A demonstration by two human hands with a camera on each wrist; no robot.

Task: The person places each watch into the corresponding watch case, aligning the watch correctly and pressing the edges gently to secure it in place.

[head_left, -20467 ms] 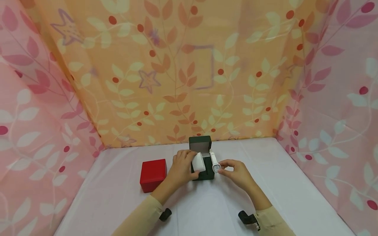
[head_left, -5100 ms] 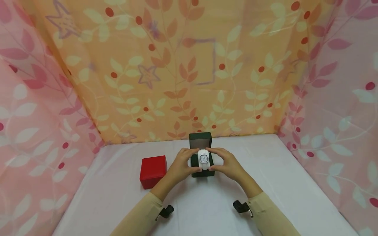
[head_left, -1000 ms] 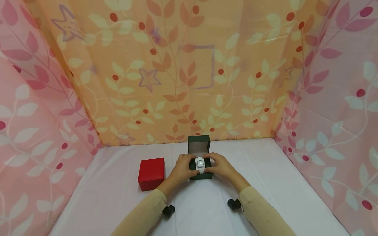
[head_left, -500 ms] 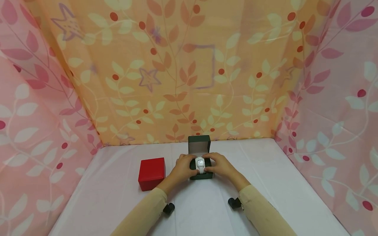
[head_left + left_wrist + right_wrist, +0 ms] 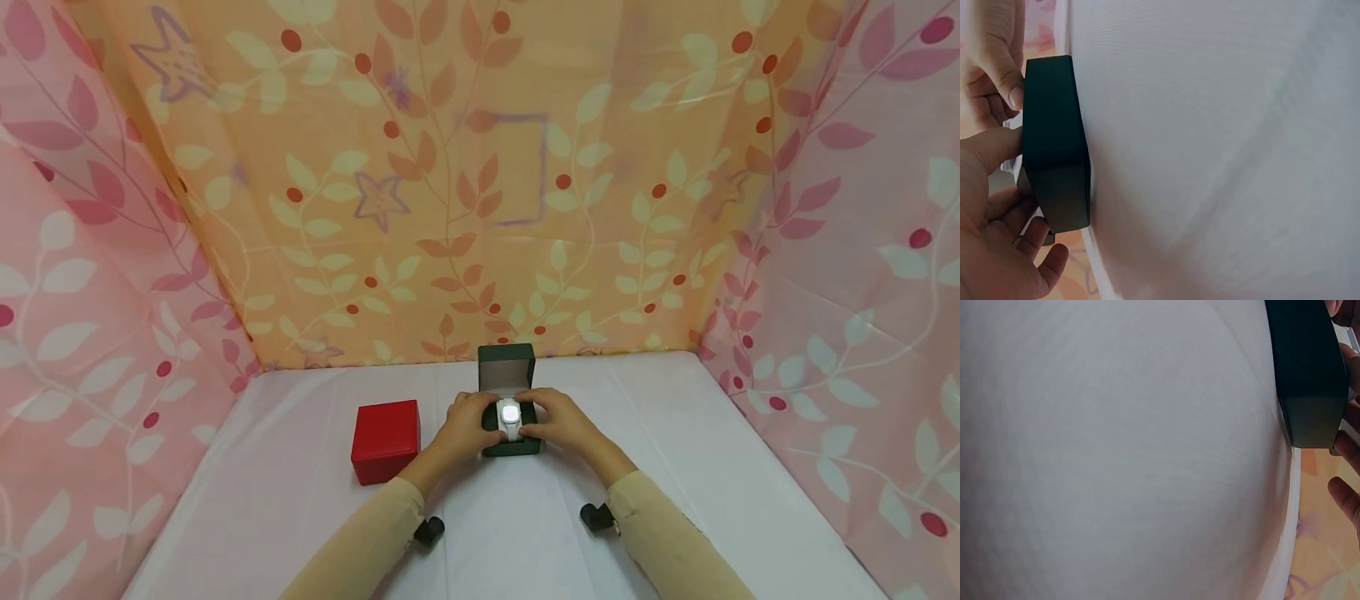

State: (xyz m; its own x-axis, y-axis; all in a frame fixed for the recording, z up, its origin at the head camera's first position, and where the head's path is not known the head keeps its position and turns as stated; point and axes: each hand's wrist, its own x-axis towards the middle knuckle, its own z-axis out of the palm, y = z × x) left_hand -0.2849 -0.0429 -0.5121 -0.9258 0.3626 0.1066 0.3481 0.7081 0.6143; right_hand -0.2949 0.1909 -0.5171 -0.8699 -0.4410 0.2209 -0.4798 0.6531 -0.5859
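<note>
A white wristwatch [image 5: 510, 414] wrapped round its white cushion sits in the open dark green box [image 5: 507, 357], face up. My left hand [image 5: 463, 427] holds the watch and cushion from the left, thumb at the near end and fingers at the far end. From the right, my right hand [image 5: 564, 422] grips them the same way. The left wrist view shows the left hand [image 5: 991, 231] at the side of the green box [image 5: 1054, 112]; most of the watch is hidden there. Only fingertips of the right hand [image 5: 1349, 447] show past the green box [image 5: 1310, 356] in the right wrist view.
A closed red box [image 5: 386, 442] stands left of the green one, near the left forearm. White cloth [image 5: 510, 533] covers the table. An orange patterned curtain [image 5: 420, 200] rises behind the table, with pink patterned cloth at both sides.
Earlier the right hand held the watch beside the box and the left hand the cushion. Later both held the joined pair over the box; now it sits lower inside. The last second shows little movement.
</note>
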